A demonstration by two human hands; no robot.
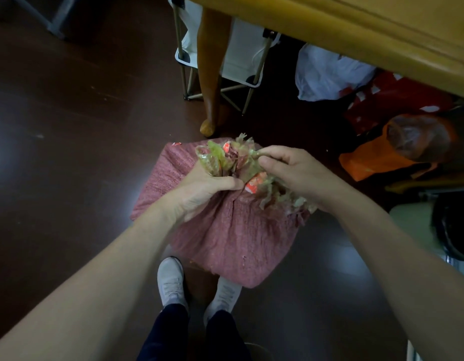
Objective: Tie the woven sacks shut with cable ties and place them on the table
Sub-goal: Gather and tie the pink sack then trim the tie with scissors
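Observation:
A full pink woven sack (233,238) stands on the dark floor in front of my feet. Its mouth (225,157) is bunched together, with a frayed greenish-yellow edge and red-and-white print showing. My left hand (199,194) grips the gathered neck from the left, thumb across the front. My right hand (290,168) pinches a strip of the frayed edge at the top of the bunch. I cannot make out a cable tie. The yellow wooden table (356,35) runs across the top right.
A turned table leg (212,74) stands just beyond the sack. Behind it is a white folding chair (241,61). Under the table lie a white bag (327,74), a red bag (392,100) and an orange bag (397,152). My two white shoes (171,282) are below the sack.

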